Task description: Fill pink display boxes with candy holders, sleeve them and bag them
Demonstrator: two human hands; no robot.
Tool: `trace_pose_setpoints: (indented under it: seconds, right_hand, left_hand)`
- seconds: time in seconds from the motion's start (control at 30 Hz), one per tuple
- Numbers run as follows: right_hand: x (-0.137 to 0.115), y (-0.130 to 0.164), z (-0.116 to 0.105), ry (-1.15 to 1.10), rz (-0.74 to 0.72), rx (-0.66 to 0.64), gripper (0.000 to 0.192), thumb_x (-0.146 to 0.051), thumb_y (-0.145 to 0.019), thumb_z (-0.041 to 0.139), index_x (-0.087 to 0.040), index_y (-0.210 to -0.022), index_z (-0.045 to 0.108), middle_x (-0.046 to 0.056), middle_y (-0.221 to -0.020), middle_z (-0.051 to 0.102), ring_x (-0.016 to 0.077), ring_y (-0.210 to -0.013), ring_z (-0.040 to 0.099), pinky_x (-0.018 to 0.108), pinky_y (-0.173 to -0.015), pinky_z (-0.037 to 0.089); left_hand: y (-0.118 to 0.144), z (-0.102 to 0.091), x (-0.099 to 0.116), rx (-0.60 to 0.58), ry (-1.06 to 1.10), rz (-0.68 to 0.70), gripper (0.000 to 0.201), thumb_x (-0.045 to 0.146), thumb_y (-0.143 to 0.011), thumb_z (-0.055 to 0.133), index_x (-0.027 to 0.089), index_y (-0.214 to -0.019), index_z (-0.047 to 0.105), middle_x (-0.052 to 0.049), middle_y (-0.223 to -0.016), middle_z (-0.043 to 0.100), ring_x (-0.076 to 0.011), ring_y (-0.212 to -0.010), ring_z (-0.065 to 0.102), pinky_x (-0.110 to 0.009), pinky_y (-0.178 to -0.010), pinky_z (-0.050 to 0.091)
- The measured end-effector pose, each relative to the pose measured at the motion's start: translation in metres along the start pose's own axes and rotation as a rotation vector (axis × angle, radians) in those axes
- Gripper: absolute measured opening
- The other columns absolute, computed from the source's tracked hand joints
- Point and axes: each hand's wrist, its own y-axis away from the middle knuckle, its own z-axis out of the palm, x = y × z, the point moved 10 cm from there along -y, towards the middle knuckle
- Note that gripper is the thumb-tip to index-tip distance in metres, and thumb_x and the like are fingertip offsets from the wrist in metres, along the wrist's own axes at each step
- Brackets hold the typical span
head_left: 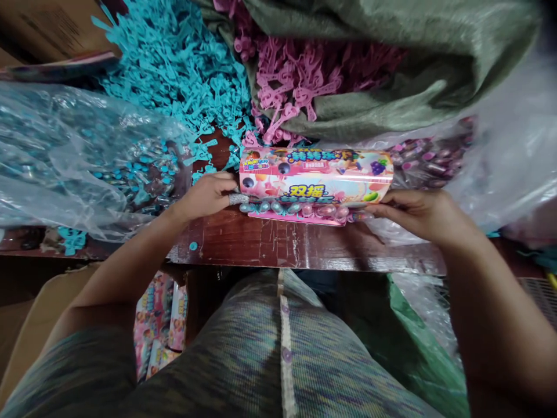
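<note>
A printed display box [315, 177] with fruit pictures lies over the front of the brown table, its lid curved. Along its near side shows a row of blue and pink wrapped candies [300, 209] above a pink cardboard edge. My left hand [213, 194] grips the box's left end, the thumb and fingers pressed together there. At the right end, my right hand [413, 210] pinches the box's near corner between thumb and fingers. Part of each hand's fingertips is hidden by the box.
Turquoise plastic pieces [174, 69] are heaped behind, beside pink ones [300, 75] in a green sack [391, 110]. Clear bags of small capsules lie left [100, 157] and right [430, 154]. Below the table edge [270, 252], an open carton [52, 313] holds printed boxes [161, 319].
</note>
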Motion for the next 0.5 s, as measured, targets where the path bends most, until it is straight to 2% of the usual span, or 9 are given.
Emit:
trace_pose_setpoints:
  seconds: [0.07,0.17,0.23,0.3,0.4,0.43,0.5]
  right_hand:
    - [0.002,-0.004,-0.004,0.096,0.024,0.091,0.055,-0.067,-0.104,0.055,-0.019,-0.091,0.081,0.006,-0.074,0.078,0.0138,-0.057,0.064,0.026,-0.054,0.042]
    - [-0.002,-0.002,-0.011,0.272,0.024,0.260,0.047,-0.058,-0.104,0.058,-0.019,-0.088,0.080,0.008,-0.075,0.078,0.0164,-0.063,0.067,0.028,-0.055,0.039]
    - [-0.001,0.001,-0.008,0.221,0.036,0.257,0.045,-0.058,-0.103,0.060,-0.021,-0.087,0.079,0.006,-0.075,0.078,0.0165,-0.063,0.068,0.027,-0.055,0.040]
    - [0.002,0.004,-0.003,0.050,0.056,0.167,0.045,-0.062,-0.102,0.060,-0.023,-0.088,0.078,0.002,-0.070,0.076,0.0146,-0.058,0.066,0.025,-0.054,0.042]
    - [0.005,0.007,0.007,-0.173,0.089,0.004,0.050,-0.068,-0.101,0.059,-0.025,-0.085,0.076,-0.001,-0.064,0.072,0.0120,-0.052,0.062,0.023,-0.052,0.043]
    - [0.006,0.006,0.009,-0.187,0.098,-0.022,0.053,-0.071,-0.100,0.058,-0.024,-0.080,0.074,-0.001,-0.062,0.070,0.0117,-0.052,0.061,0.023,-0.052,0.043]
    - [0.011,0.004,0.012,-0.101,0.118,-0.012,0.057,-0.073,-0.100,0.056,-0.024,-0.075,0.071,-0.001,-0.059,0.066,0.0126,-0.052,0.059,0.025,-0.053,0.041]
  left_hand:
    - [-0.001,0.002,-0.003,0.084,-0.109,0.009,0.014,0.024,-0.097,0.062,0.023,-0.088,0.072,-0.004,-0.087,0.071,-0.0219,-0.085,0.066,-0.037,-0.079,0.050]
    - [0.006,-0.002,0.001,0.279,-0.289,-0.014,0.017,0.022,-0.094,0.061,0.021,-0.078,0.063,-0.008,-0.085,0.069,-0.0253,-0.083,0.063,-0.041,-0.078,0.047]
    - [0.012,-0.003,0.005,0.337,-0.250,-0.045,0.020,0.025,-0.094,0.061,0.021,-0.074,0.060,-0.007,-0.082,0.068,-0.0243,-0.080,0.062,-0.040,-0.075,0.047]
    - [0.016,0.002,0.002,0.280,-0.070,-0.110,0.023,0.033,-0.097,0.063,0.021,-0.077,0.065,-0.005,-0.080,0.067,-0.0210,-0.076,0.062,-0.036,-0.071,0.048]
    - [0.017,0.020,-0.007,0.092,0.274,-0.219,0.025,0.044,-0.098,0.066,0.022,-0.090,0.074,-0.001,-0.082,0.072,-0.0168,-0.072,0.064,-0.029,-0.066,0.051]
    - [0.017,0.023,-0.010,0.063,0.328,-0.243,0.026,0.045,-0.098,0.066,0.022,-0.092,0.074,-0.001,-0.083,0.073,-0.0167,-0.072,0.065,-0.028,-0.066,0.052]
    - [0.016,0.021,-0.015,0.117,0.260,-0.263,0.025,0.042,-0.098,0.064,0.021,-0.087,0.073,-0.003,-0.085,0.074,-0.0187,-0.077,0.067,-0.031,-0.070,0.054]
